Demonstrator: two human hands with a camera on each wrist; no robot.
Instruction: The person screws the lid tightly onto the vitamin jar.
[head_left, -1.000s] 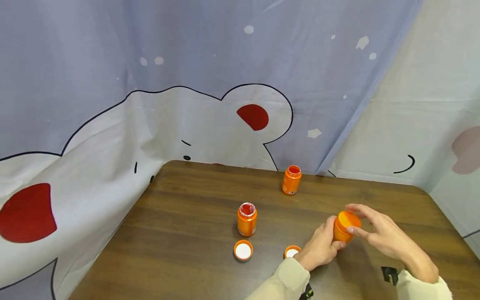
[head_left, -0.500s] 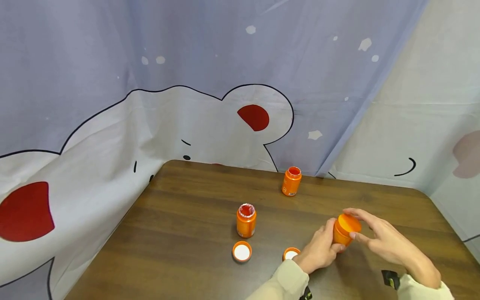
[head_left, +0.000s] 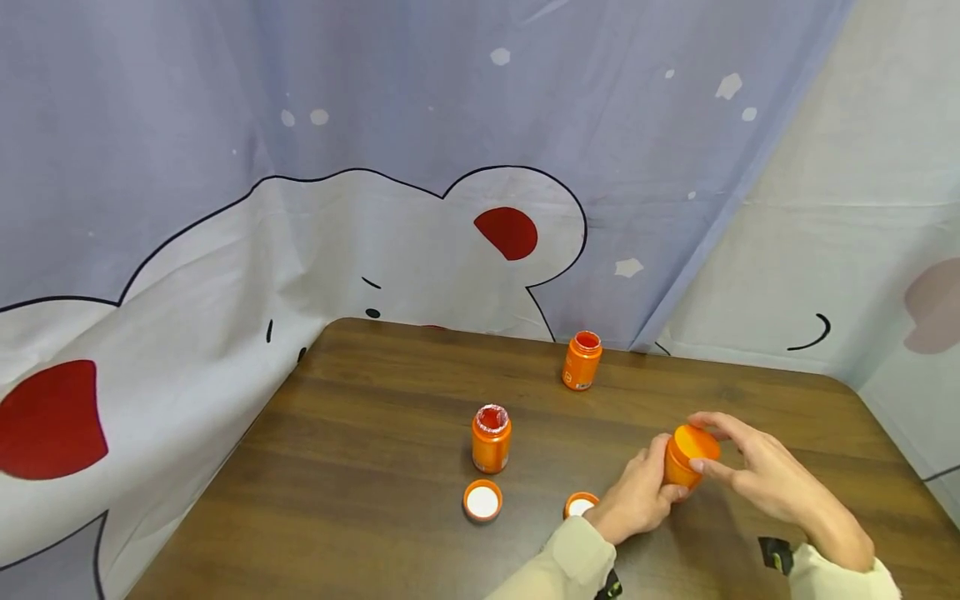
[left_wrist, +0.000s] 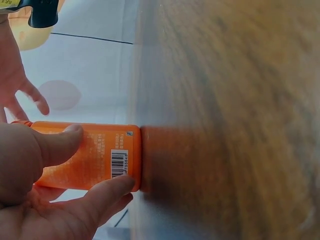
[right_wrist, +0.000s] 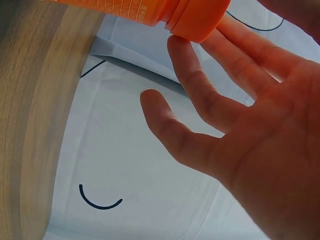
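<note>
Toward the right of the table, my left hand (head_left: 636,497) grips the body of an orange bottle (head_left: 678,472). In the left wrist view, the bottle's barcode (left_wrist: 119,162) faces the camera, and its base is right at the tabletop. My right hand (head_left: 780,483) has its thumb and fingertips round the orange lid (head_left: 697,444) on top. Seen from the right wrist, one fingertip meets the lid's edge (right_wrist: 197,22) and two fingers are spread below it. A white-lined lid (head_left: 581,506) lies just left of my left hand, partly hidden by it.
An open orange bottle (head_left: 491,442) with a ragged foil rim stands left of my hands, another upturned lid (head_left: 482,501) in front of it. A second open bottle (head_left: 582,362) stands near the back edge of the wooden table (head_left: 337,467). A printed curtain (head_left: 420,250) hangs behind.
My right fingers have shifted slightly around the lid. My left hand stays on the bottle, and the other bottles and lids have not moved.
</note>
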